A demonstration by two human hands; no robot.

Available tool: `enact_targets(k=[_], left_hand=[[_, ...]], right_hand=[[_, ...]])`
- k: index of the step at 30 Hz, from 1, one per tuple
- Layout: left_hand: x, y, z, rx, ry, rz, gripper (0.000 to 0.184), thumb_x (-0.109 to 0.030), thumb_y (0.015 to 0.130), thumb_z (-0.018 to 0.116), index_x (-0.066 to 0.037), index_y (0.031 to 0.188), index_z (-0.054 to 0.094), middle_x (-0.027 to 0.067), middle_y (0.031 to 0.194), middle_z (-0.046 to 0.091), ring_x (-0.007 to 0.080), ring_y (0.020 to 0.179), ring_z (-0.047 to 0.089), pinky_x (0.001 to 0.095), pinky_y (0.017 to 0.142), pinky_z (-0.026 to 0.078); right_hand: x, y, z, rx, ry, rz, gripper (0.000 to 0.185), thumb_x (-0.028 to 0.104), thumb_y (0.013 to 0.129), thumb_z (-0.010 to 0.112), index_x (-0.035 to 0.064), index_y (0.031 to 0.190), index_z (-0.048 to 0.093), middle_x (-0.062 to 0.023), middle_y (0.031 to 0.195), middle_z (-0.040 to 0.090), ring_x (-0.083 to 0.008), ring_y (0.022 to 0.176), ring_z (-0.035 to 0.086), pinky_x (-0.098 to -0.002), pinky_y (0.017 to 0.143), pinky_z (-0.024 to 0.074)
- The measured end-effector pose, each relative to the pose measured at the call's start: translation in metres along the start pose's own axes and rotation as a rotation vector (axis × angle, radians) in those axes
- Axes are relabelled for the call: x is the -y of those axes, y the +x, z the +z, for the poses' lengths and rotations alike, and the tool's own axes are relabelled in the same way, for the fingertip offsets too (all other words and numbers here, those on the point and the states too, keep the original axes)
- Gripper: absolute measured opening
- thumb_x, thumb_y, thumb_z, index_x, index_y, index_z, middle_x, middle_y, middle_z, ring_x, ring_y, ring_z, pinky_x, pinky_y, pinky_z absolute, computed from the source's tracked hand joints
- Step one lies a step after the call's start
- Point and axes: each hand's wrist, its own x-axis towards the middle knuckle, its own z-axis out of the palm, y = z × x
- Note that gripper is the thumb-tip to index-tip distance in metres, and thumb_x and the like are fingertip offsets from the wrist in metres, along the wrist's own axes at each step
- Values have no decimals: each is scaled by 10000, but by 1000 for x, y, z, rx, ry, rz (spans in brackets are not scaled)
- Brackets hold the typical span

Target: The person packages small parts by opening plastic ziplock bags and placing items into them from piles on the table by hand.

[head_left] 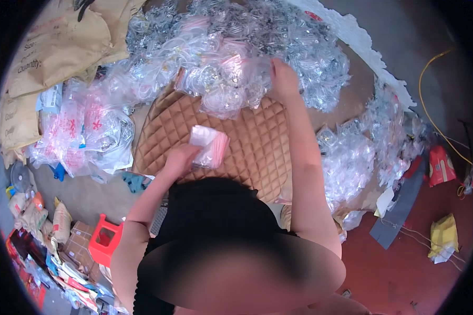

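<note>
My left hand is closed on the edge of a stack of small zip bags, clear with pink strips, held above a brown quilted mat. Stretched far forward, my right hand is at the near side of a big heap of filled clear plastic bags. Its fingers are drawn together, and whatever is between them is too small to make out. Closer to the mat lie clear bags with pink strips, some with small yellowish pieces inside.
Brown paper sacks lie at the far left, above bags with red print. More clear bags spread along the right. A red stool stands at lower left. A yellow cord and a yellow bag are at right.
</note>
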Motion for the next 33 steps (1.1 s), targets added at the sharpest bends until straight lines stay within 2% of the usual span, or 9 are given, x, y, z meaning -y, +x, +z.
enact_targets(k=[10,13,15,17,21,24,26,32,33], left_hand=[[-14,27,-28,115,-36,-71,94,-102,848,638,-63,929,662,122,937,653,333,896,632,425,771,517],[-15,21,-23,64,-14,-74,103,-93,836,640,-61,931,663,124,948,648,330,900,627,423,783,515],[-16,17,-19,40,53,-111,117,-75,832,630,-55,942,665,125,949,644,334,907,622,423,801,511],[-14,19,-18,23,41,-72,134,-67,839,615,-54,965,661,126,950,643,336,919,619,423,804,509],[-20,25,-14,63,-7,-65,160,-47,863,568,-51,996,657,123,959,632,334,945,611,423,810,504],[-29,32,-15,71,30,-66,151,-52,865,559,-51,975,664,122,964,620,330,935,608,426,795,503],[-35,33,-19,86,53,-62,146,-55,862,561,-53,962,668,120,970,617,331,932,606,427,790,502],[-28,24,-23,-7,74,-50,106,-61,834,611,-64,914,680,114,896,619,325,873,618,419,745,500],[-28,20,-23,-25,58,-108,80,-63,832,635,-62,897,681,114,858,622,322,844,625,411,730,500]], right_hand=[[10,54,40,-2,-334,-389,155,171,859,588,172,946,715,-79,983,678,-305,931,638,-431,786,534],[1,20,31,-111,3,-45,145,138,841,619,144,954,709,-72,984,658,-298,928,618,-398,802,521],[-17,-30,5,-419,446,-204,152,25,838,626,89,955,699,-90,1011,667,-283,999,631,-365,815,505],[-48,-72,6,-479,968,149,137,13,865,658,62,989,691,-69,1038,650,-230,1014,618,-346,826,503],[-34,-135,-47,-614,1491,458,131,129,964,606,61,1070,641,-58,1143,656,-210,1064,615,-345,920,490],[-46,-152,-56,-453,1827,435,174,140,969,605,62,1124,614,-35,1137,655,-157,1054,612,-319,907,505],[-60,-153,-42,-246,1318,697,219,137,960,622,56,1164,615,-31,1096,670,-111,952,637,-275,793,544],[-47,-141,9,68,1272,461,381,96,932,657,43,1302,582,-40,1036,693,-66,730,626,-226,572,515],[-59,-139,33,64,1296,517,464,115,886,712,73,1327,576,-70,1098,693,-120,793,654,-276,639,537]])
